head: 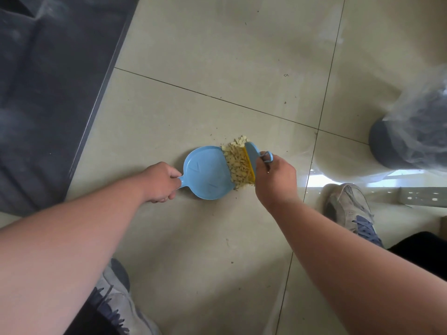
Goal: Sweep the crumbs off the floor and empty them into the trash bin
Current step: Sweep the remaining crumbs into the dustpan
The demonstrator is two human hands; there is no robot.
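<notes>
Both hands grip tools — left hand (161, 182) the dustpan (208, 172) handle, right hand (275, 180) the brush (252, 153) against crumbs (238, 160).

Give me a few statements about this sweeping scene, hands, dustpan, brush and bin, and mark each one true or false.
1. The left hand grips the handle of the blue dustpan. True.
2. The right hand is empty. False: it holds the small blue brush with yellow bristles.
3. The yellow crumbs lie at the dustpan's open edge, between pan and brush. True.
4. The trash bin stands on the left of the view. False: it stands at the right edge, lined with a clear bag.
5. The dustpan is lifted over the bin. False: it rests on the tiled floor.
</notes>
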